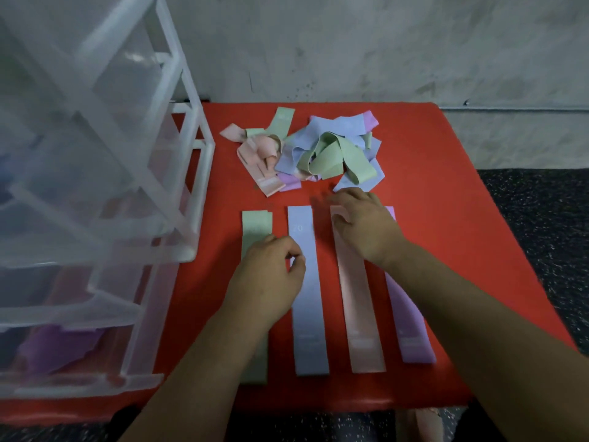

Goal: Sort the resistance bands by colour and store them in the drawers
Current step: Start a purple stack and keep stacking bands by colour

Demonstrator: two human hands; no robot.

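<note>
While one tangled pile (318, 151) of mixed bands lies farther back on the red table (446, 218), four flat bands lie side by side, one per colour: green band (256, 226), blue band (310, 314), pink band (360, 314), purple band (414, 339). The right hand (363, 228) presses straight fingers on the pink band's far end. The left hand (271, 282) curls over the green band, and I cannot tell whether it grips anything. One drawer unit (105, 173) stands left.

bare left grip (267, 282), bare right grip (363, 224), bare forearms (478, 314)
</note>
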